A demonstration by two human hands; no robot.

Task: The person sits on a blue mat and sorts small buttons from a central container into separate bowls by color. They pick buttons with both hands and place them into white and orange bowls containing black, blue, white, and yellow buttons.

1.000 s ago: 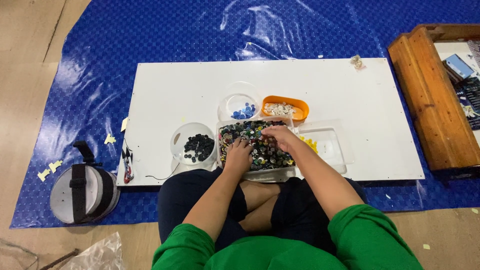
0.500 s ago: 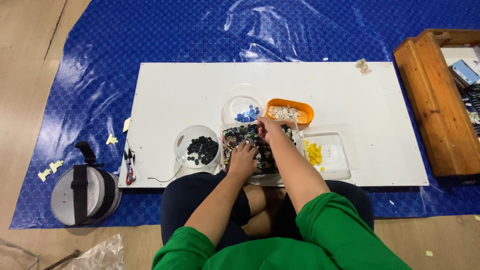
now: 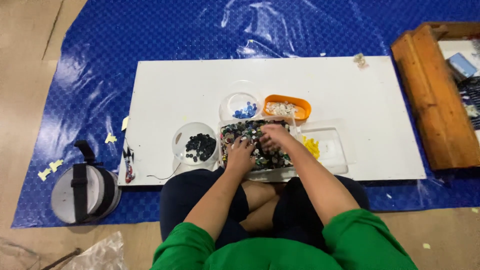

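A: What sits at the left?
B: A round clear bowl of black buttons (image 3: 200,146) on the white tabletop (image 3: 170,95).
A: And the hands?
B: The left hand (image 3: 240,155) lies spread on the mixed buttons in the clear rectangular tray (image 3: 260,172). The right hand (image 3: 272,139) has drawn back from the orange oval dish (image 3: 287,107) into the tray, fingers curled; what it holds, I cannot tell.

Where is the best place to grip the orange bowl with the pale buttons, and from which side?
Grip the orange bowl probably by its far rim, coming from above. It is shallow, oval and open-topped; its near side is crowded by the mixed-button tray, where both hands work.
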